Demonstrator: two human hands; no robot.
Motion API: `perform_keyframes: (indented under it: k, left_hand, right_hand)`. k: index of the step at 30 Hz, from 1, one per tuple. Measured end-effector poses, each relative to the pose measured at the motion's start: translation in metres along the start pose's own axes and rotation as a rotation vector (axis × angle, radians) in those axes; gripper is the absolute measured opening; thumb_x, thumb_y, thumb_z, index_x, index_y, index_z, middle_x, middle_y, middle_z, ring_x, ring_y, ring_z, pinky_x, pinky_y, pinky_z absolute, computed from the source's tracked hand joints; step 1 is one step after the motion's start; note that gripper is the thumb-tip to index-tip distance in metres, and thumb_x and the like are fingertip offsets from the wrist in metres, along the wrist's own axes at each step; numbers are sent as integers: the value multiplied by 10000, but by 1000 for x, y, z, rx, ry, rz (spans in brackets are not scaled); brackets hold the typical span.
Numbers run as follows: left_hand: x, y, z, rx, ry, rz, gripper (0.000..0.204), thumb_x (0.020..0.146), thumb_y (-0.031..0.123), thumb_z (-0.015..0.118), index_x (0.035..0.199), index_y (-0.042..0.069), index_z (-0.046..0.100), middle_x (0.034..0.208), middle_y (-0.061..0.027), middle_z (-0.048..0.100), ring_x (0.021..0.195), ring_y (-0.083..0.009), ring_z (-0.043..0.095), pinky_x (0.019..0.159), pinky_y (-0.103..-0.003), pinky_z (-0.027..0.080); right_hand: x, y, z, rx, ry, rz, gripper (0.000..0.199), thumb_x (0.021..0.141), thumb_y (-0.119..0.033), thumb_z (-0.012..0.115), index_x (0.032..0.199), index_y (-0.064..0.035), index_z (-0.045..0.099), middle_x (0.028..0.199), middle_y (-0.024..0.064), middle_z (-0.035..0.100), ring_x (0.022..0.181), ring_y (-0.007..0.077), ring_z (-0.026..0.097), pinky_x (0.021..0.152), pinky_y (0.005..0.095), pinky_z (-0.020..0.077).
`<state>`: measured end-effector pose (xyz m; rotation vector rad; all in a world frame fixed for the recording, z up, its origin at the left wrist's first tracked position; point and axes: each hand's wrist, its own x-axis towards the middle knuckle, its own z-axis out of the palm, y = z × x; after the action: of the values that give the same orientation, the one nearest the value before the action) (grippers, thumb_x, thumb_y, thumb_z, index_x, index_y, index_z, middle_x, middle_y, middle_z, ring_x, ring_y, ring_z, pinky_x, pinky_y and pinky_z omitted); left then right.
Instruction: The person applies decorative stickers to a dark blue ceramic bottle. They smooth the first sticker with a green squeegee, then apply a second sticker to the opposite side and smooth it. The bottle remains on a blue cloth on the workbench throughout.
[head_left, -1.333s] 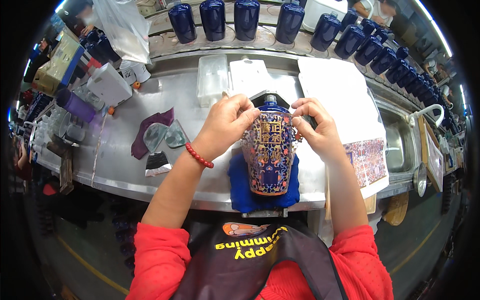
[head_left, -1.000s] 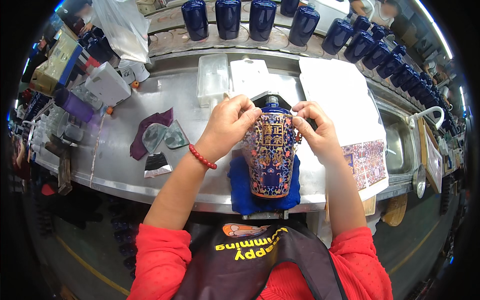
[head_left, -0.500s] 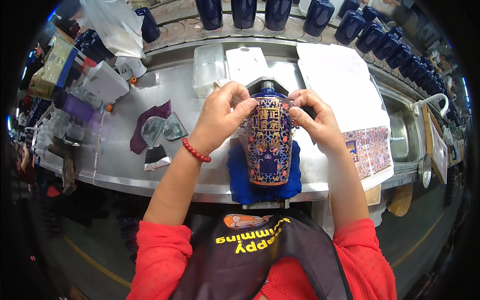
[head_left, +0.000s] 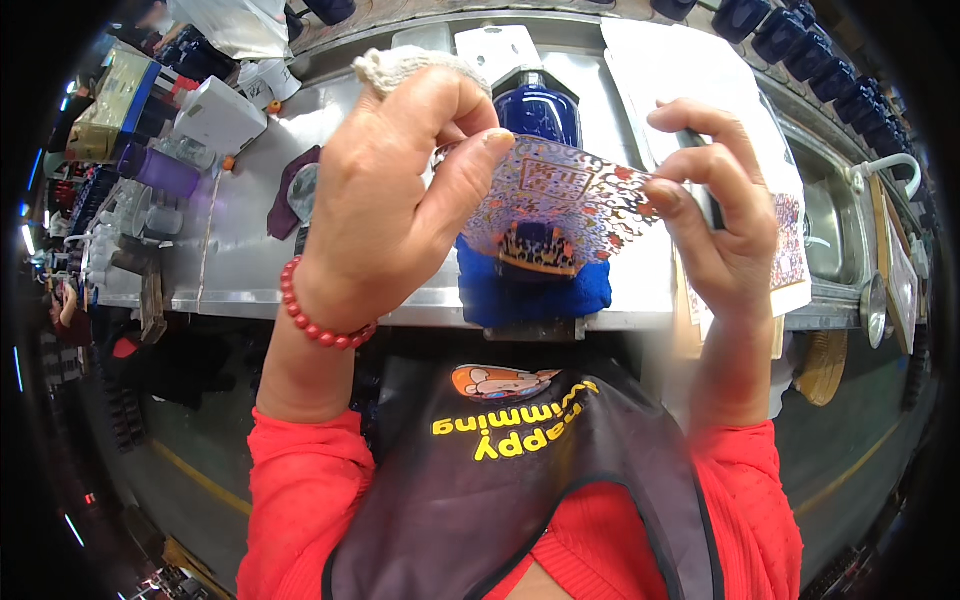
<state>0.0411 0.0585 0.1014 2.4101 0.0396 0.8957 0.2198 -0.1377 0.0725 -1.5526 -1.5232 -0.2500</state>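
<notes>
In front of me my left hand (head_left: pixel 400 185) pinches the upper left corner of a thin, see-through floral decal film (head_left: pixel 600 205). A bunched white knit cloth (head_left: pixel 415 70) sticks out beyond its curled fingers. My right hand (head_left: pixel 730 215) pinches the film's right edge between thumb and finger, and a dark flat strip (head_left: pixel 704 180) is tucked among its fingers. Behind the raised film a dark blue glazed bottle (head_left: pixel 540 112) lies with its neck away from me, on a blue cloth (head_left: pixel 535 300). The film hides the bottle's middle; a patterned lower band shows below it.
White paper sheets (head_left: pixel 675 90) lie to the right, with a printed decal sheet (head_left: pixel 790 250) by the sink (head_left: pixel 835 215). A metal ladle (head_left: pixel 873 312) hangs at the right edge. Leftward are a purple cloth (head_left: pixel 287 200) and a white container (head_left: pixel 215 120). Blue bottles (head_left: pixel 810 55) line the back right.
The decal film, which lay over the bottle's front, is now lifted off its upper part. Both hands have risen toward me, the right one moving outward to the right.
</notes>
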Motion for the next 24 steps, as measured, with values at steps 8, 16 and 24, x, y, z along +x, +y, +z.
perform_keyframes:
  k: [8, 16, 24]
  left_hand:
    - [15, 17, -11, -196, -124, -199, 132, 985, 129, 644, 969, -1, 628, 831, -12, 600, 716, -74, 545, 607, -215, 440]
    - [29, -60, 35, -228, -191, -210, 177, 953, 170, 681, 890, 13, 626, 706, -60, 597, 635, -144, 549, 587, -311, 462]
    - [27, -84, 49, -232, -182, -335, 180, 947, 180, 672, 912, 7, 640, 720, -97, 640, 643, -180, 604, 607, -332, 492]
  right_hand:
    - [9, -1, -12, 168, 27, 177, 174, 962, -152, 701, 925, 11, 653, 1130, 127, 662, 795, 129, 638, 704, 262, 520]
    - [-13, 71, 33, 258, -30, 356, 193, 1007, -209, 663, 940, -29, 661, 1179, 74, 655, 960, 121, 618, 857, 274, 497]
    - [-4, 85, 50, 307, -79, 493, 186, 1005, -203, 665, 928, -35, 647, 1164, 67, 651, 1032, 125, 568, 942, 289, 442]
